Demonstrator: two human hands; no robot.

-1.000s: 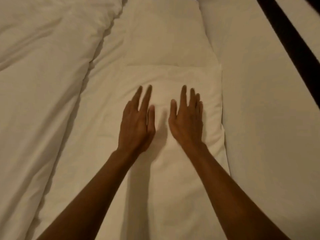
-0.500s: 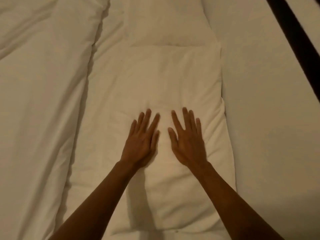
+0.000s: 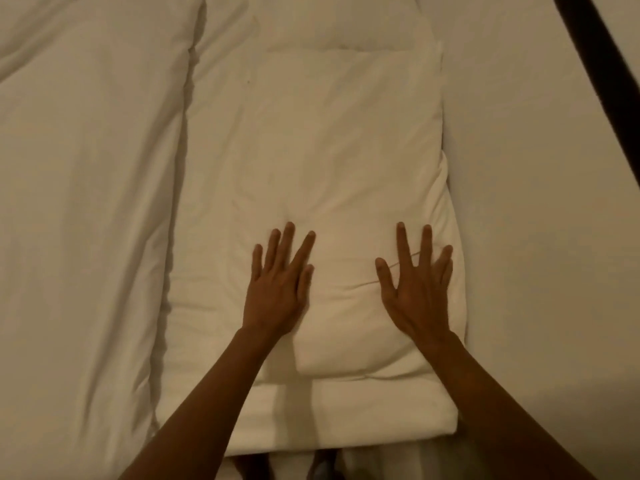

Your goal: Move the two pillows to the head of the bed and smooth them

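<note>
Both hands lie flat with fingers spread, grasping nothing: the left hand (image 3: 277,289) and right hand (image 3: 417,289) press on the near pillow (image 3: 339,161). The second pillow (image 3: 332,22) lies beyond it, touching, beside the duvet (image 3: 86,202).

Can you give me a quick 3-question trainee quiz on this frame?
1. True or false: both hands lie flat, fingers spread, on the near pillow.
2. Which hand is nearer the pillow's right edge?
3. What lies left of the pillows: A) duvet B) towel C) laptop?

Key:
1. True: left hand, right hand.
2. Right hand.
3. A, the duvet.
</note>
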